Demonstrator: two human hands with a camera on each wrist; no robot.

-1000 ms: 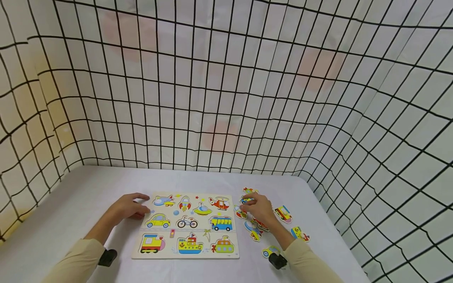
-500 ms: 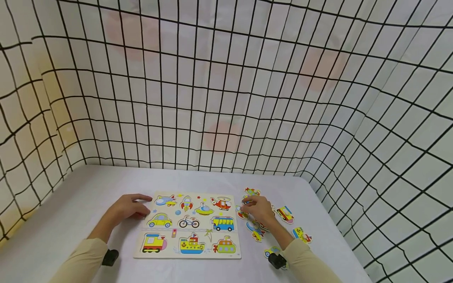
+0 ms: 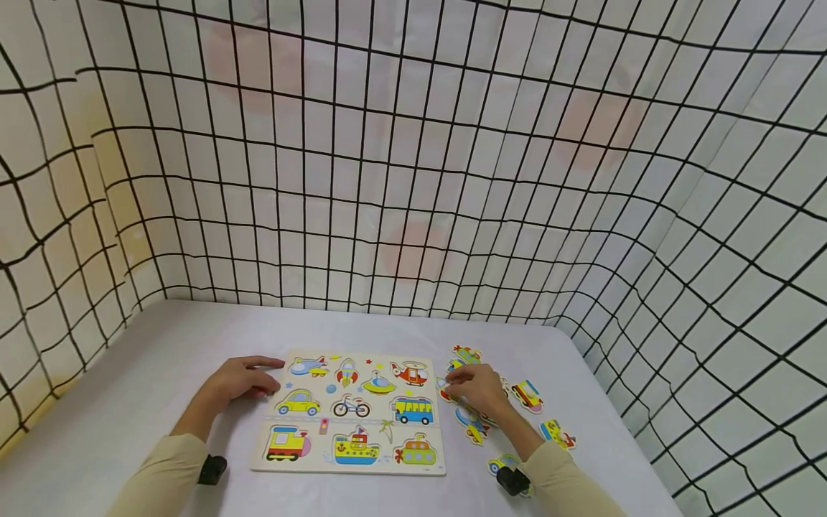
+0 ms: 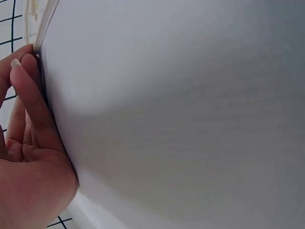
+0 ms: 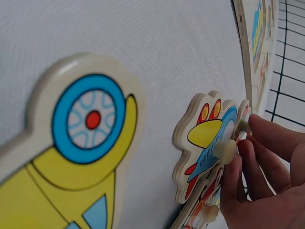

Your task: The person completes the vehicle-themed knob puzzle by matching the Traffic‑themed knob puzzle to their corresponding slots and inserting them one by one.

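A wooden puzzle board (image 3: 349, 431) printed with vehicles lies flat on the table. My left hand (image 3: 237, 380) rests at its left side, fingertips touching the edge, as the left wrist view also shows. To the right of the board, my right hand (image 3: 479, 389) is over a cluster of loose knobbed puzzle pieces. Thumb and fingers pinch the knob (image 5: 243, 125) of one puzzle piece (image 5: 244, 109), mostly hidden behind the hand and a neighbouring piece. Beside it sits an airplane piece (image 5: 209, 138) with a pale knob. A yellow car piece (image 5: 76, 167) is close to the right wrist camera.
A train piece (image 3: 528, 396) and a ship piece (image 3: 557, 434) lie farther right, with a submarine piece (image 3: 466, 354) at the back of the cluster. The white table (image 3: 187, 337) is surrounded by black grid netting (image 3: 362, 187) over white cloth.
The head view has shifted, so everything sits slightly farther right. My right fingers have drawn closer together over the pieces. My left hand stays at the board's edge.
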